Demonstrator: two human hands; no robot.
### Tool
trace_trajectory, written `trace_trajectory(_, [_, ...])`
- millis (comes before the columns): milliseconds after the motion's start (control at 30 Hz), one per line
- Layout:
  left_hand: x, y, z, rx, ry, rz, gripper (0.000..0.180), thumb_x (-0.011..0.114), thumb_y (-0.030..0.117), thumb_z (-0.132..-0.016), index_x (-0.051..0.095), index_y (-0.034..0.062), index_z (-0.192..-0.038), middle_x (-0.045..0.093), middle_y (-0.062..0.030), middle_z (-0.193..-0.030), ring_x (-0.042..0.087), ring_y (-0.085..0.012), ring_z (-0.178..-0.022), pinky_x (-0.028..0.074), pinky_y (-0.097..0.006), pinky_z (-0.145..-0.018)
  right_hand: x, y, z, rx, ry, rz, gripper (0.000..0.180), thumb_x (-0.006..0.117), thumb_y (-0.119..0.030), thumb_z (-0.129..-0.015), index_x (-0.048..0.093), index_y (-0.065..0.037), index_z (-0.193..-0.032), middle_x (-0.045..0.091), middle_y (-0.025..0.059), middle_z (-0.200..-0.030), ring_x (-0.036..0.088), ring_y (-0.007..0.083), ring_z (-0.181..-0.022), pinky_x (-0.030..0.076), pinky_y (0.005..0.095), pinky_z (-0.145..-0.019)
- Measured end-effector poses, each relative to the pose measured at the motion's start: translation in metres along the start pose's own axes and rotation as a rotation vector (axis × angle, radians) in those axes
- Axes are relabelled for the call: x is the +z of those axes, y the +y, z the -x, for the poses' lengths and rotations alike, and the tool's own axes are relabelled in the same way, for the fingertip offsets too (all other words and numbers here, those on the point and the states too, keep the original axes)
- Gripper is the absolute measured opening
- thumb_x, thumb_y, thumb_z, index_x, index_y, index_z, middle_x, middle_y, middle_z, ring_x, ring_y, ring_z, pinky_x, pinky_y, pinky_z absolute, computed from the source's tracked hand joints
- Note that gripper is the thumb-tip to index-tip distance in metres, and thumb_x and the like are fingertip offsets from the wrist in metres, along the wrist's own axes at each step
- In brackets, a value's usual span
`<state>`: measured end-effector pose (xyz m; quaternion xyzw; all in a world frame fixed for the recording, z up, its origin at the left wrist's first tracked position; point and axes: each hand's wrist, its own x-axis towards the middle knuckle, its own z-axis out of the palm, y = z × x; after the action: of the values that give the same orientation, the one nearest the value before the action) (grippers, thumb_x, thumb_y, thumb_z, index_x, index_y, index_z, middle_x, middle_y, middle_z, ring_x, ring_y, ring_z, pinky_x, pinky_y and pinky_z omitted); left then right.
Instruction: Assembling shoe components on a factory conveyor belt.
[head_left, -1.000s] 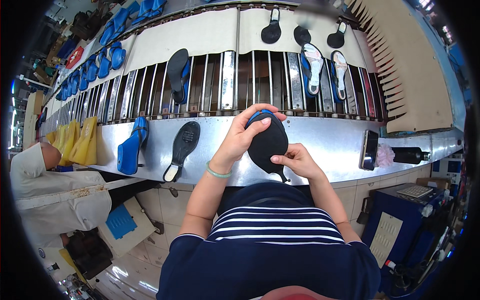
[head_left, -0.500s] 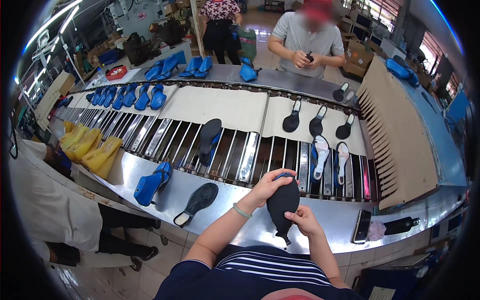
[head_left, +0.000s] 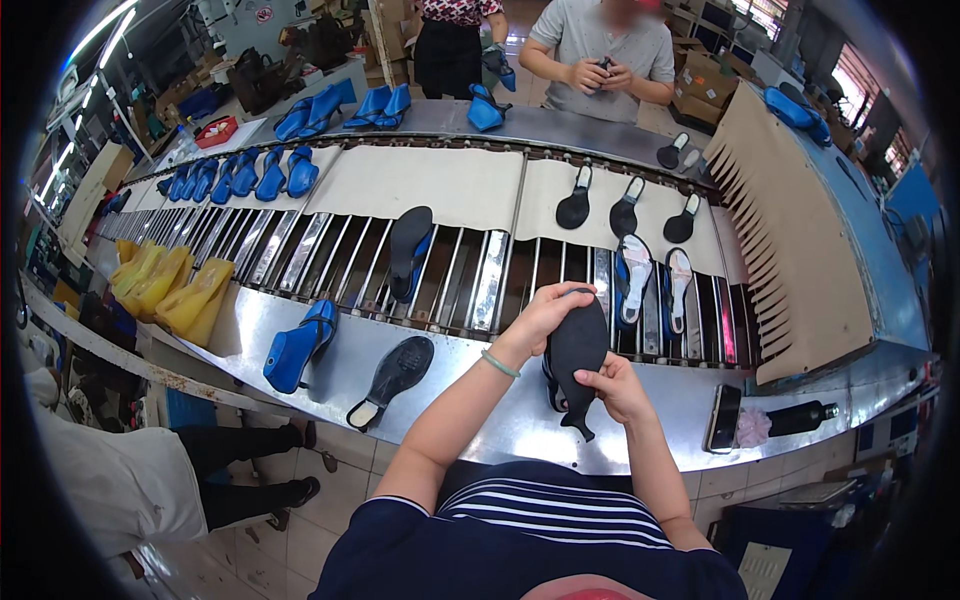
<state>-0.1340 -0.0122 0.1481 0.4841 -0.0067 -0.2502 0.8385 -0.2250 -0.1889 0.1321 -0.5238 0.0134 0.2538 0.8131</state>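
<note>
While your left hand (head_left: pixel 548 312) and right hand (head_left: pixel 612 385) close their fingers on the flat black rubber shoe sole (head_left: pixel 577 350) above the steel bench (head_left: pixel 480 400), a loose pinch could drop it.

The person wears a dark navy top with short sleeves (head_left: pixel 400 540) that end above the elbows, leaving both forearms bare. Across the chest, below the hands, runs a panel of thin white stripes (head_left: pixel 550 510). A thin pale green band (head_left: pixel 499 364) circles the wrist just behind the left hand (head_left: pixel 545 315); the right hand (head_left: pixel 615 388) wears nothing
</note>
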Motion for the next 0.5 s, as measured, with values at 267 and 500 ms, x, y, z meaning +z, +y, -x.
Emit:
trace_trajectory(267, [-0.004,0.0,-0.003,0.002,0.005,-0.029,0.026,0.059,0.017,-0.093,0.067,-0.0018,-0.109,0.067,-0.0065,-0.095,0.064,-0.0128,-0.084,0.053,-0.025,-0.073,-0.002,0.004,0.0,-0.014,0.022,0.043,0.025,0.072,-0.002,-0.083,0.062,0.0,-0.107,0.071,0.01,-0.09,0.07,0.0175,-0.073,0.058,0.0293,-0.064])
trace_trajectory(500, [-0.002,0.008,-0.004,-0.023,0.002,-0.038,0.021,0.06,0.014,-0.091,0.069,-0.002,-0.1,0.067,-0.0071,-0.089,0.065,-0.0141,-0.079,0.054,-0.027,-0.069,-0.003,0.004,-0.001,-0.022,-0.01,0.017,0.026,0.072,-0.002,-0.084,0.062,0.001,-0.109,0.071,0.0102,-0.092,0.07,0.0172,-0.076,0.059,0.0309,-0.067])
